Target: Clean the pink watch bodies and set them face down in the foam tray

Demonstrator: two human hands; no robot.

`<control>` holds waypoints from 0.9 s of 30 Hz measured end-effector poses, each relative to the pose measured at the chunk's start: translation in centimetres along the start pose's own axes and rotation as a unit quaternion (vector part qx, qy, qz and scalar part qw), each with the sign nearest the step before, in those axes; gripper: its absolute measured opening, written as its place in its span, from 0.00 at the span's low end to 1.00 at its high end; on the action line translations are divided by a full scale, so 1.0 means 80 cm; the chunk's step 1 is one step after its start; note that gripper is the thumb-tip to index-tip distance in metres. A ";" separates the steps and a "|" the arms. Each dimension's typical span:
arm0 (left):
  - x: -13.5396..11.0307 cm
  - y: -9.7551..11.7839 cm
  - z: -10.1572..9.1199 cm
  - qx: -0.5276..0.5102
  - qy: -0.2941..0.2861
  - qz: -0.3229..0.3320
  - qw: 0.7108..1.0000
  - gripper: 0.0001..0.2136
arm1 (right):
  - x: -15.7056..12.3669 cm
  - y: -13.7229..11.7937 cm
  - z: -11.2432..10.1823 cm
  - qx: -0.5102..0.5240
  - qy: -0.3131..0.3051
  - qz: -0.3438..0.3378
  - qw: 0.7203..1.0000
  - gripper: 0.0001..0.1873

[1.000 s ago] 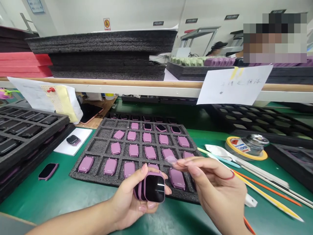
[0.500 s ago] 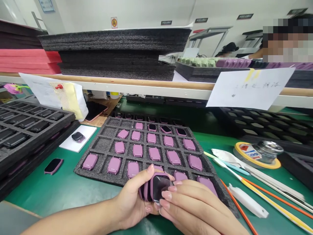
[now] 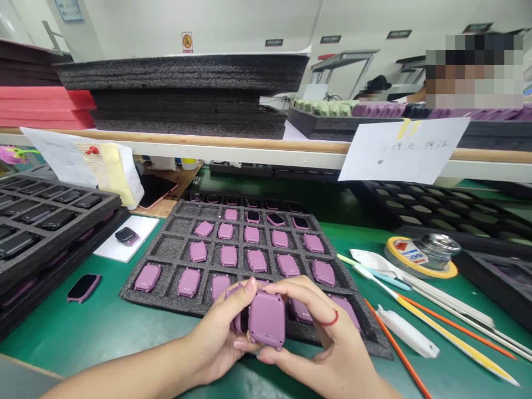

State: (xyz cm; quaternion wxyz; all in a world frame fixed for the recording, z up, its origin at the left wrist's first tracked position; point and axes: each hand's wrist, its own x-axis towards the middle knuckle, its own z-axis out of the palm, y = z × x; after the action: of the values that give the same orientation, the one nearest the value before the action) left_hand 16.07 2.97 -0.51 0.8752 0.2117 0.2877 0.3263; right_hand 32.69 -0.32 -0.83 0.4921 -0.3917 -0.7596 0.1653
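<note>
My left hand [image 3: 211, 343] is closed around a few purple smartwatch bodies [image 3: 238, 322], stacked face to back; my thumb rests on top. Against the stack's right side, my right hand [image 3: 332, 341] grips a purple smartwatch body [image 3: 268, 318] between the index finger at its top and the thumb at its lower edge. Its plain back faces me, and its screen is hidden. Behind both hands lies a black foam tray [image 3: 137, 302] with rows of pockets. Many hold purple watch bodies back up, a few show dark screens, and some pockets at the left hold none.
One watch [image 3: 83, 288] lies on the green mat at the left, another [image 3: 127, 236] on a white pad. Stacked trays [image 3: 62, 238] stand far left. Right are a glass bottle [image 3: 440, 249], a tape roll [image 3: 405, 260] and several sticks. A shelf edge [image 3: 233, 145] crosses above.
The watch body at my right hand has turned from screen side to back side toward me. My right fingers have shifted from over its screen to its top and bottom edges.
</note>
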 end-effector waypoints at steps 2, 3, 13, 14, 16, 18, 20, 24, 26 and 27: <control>0.000 0.001 0.000 0.010 -0.012 -0.011 1.000 0.26 | 0.001 0.000 -0.001 -0.012 -0.007 -0.005 1.000 0.30; -0.001 0.000 0.000 0.017 -0.017 -0.018 1.000 0.27 | 0.002 -0.001 -0.002 -0.016 -0.015 -0.007 1.000 0.30; 0.002 0.016 0.001 0.024 0.090 0.143 0.985 0.17 | 0.015 0.047 -0.031 -0.187 0.041 0.082 0.978 0.16; 0.001 0.018 0.001 0.031 0.096 0.154 0.983 0.17 | 0.015 0.056 -0.032 -0.204 0.030 0.095 0.974 0.16; 0.000 0.021 0.000 0.053 0.088 0.157 0.982 0.18 | 0.012 0.069 -0.031 -0.217 -0.003 0.099 0.971 0.17; -0.001 0.020 0.000 0.073 0.065 0.134 0.986 0.20 | 0.011 0.074 -0.029 -0.213 -0.030 0.095 0.972 0.18; -0.001 0.016 0.001 0.071 0.040 0.096 0.992 0.24 | 0.010 0.067 -0.027 -0.210 -0.027 0.090 0.973 0.21; -0.002 0.009 0.003 0.031 -0.004 0.033 0.999 0.23 | 0.012 0.033 -0.021 -0.118 0.019 0.011 0.993 0.19; -0.002 0.006 0.002 0.015 -0.001 0.012 1.000 0.22 | 0.011 0.017 -0.015 -0.067 -0.008 -0.035 0.997 0.20; -0.002 0.005 0.002 0.008 0.002 0.002 1.000 0.22 | 0.010 0.011 -0.012 -0.054 -0.024 -0.045 0.997 0.18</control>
State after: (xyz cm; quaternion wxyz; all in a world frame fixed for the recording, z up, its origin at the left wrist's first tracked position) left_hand 15.90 3.12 -0.14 0.8725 0.2186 0.2913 0.3258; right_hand 33.71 0.73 -0.42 0.4588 -0.3790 -0.7959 0.1112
